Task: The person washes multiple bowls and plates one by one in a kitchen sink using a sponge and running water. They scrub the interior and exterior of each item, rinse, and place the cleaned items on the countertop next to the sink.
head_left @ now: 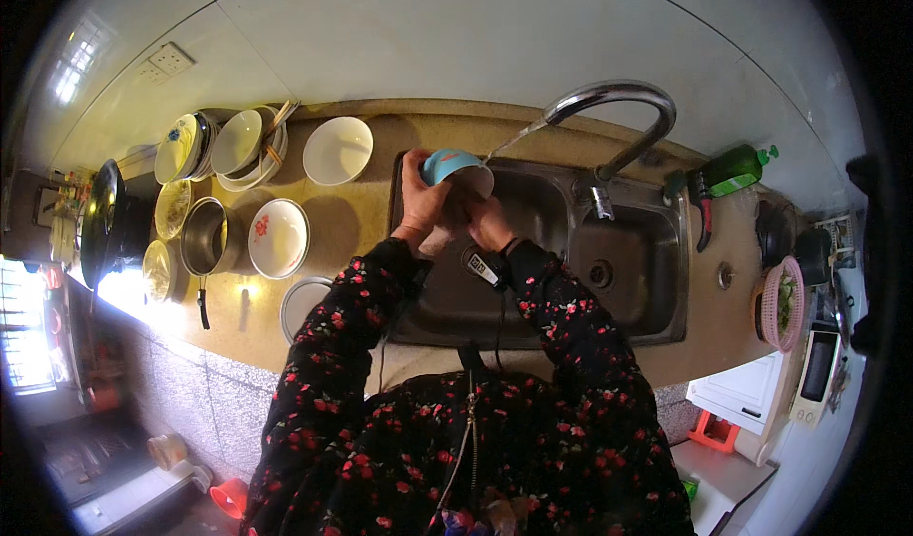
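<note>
My left hand (422, 197) grips a small light-blue bowl (451, 163) by its side, tilted over the left basin of a steel double sink (528, 186). My right hand (488, 223) is just below the bowl's lower right side; its fingertips are partly hidden, so I cannot tell whether it touches the bowl. From the spout of the curved chrome faucet (620, 94), water (517, 138) streams onto the bowl's rim. A small device with a display (485, 268) sits by my right wrist, with a cable hanging down.
Left on the counter (371, 229) stand a white bowl (338, 151), bowls with a red flower (279, 238), a saucepan (205, 236), stacked plates (178, 148), and bowls with chopsticks (279, 126). On the right are a green detergent bottle (735, 170), a red-handled tool (704, 215) and a pink basket (783, 304).
</note>
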Tool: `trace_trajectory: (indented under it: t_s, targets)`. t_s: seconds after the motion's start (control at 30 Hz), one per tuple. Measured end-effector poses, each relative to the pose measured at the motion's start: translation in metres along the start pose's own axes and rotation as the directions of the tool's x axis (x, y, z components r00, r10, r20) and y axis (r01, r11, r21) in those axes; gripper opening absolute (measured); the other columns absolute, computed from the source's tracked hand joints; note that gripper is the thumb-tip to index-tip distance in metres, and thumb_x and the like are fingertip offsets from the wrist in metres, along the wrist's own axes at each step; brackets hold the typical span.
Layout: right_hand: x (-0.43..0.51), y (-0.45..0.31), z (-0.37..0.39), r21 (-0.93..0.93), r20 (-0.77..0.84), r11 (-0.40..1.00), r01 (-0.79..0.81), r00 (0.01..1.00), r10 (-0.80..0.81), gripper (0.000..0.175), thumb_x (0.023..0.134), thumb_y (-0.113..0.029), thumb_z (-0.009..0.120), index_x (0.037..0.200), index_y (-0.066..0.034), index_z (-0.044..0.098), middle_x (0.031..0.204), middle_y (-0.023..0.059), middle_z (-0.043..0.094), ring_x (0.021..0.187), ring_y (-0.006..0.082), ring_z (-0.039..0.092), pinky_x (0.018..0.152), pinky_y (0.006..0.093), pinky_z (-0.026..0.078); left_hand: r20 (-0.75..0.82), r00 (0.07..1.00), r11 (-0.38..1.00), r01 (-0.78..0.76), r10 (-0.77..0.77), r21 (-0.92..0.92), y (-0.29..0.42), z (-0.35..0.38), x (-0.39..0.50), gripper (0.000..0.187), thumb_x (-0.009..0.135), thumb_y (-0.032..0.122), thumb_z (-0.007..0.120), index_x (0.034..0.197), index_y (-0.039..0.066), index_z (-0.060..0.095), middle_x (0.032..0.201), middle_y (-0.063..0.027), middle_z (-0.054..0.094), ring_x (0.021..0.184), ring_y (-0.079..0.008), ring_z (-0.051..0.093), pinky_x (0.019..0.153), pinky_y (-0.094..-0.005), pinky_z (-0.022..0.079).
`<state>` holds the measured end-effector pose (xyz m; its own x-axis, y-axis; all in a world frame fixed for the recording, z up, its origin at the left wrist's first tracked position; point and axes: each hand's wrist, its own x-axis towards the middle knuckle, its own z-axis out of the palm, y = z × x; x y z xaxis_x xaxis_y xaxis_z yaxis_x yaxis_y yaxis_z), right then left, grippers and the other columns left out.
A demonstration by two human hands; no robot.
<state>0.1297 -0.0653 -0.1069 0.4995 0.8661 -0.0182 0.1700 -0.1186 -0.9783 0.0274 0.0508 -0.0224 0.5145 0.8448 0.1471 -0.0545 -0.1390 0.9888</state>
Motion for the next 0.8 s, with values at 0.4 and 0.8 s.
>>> trace_trajectory:
  t_s: [0.4,0.8]
  targets:
    - [-0.003,-0.102,-0.015,-0.752,0.123,0.651,0.106,0.992,-0.020,0.047,0.076,-0.002,0.063,0.123,-0.0066,0.055,0.114,0.0147,0.065,0.103,0.0307,0.063,0.087,0.0384,0.049,0.278,0.947,0.644,-0.113,-0.160,0.756,0.016,0.007,-0.008,0.055,0.070,0.010,0.063,0.120,0.006,0.042,0.107,-0.0255,0.059,0.104,-0.0462,0.051,0.088,-0.0518,0.043]
    - [0.007,-0.022,-0.016,-0.121,-0.147,0.992,-0.032,0.989,0.014,0.018,0.087,-0.010,0.057,0.100,-0.0026,0.068,0.099,0.0178,0.069,0.094,0.0295,0.066,0.082,0.0363,0.050,-0.011,0.997,0.928,0.078,-0.080,0.363,0.004,0.005,-0.013,0.047,0.067,0.005,0.062,0.111,0.005,0.045,0.102,-0.0223,0.054,0.099,-0.0414,0.049,0.088,-0.0447,0.041]
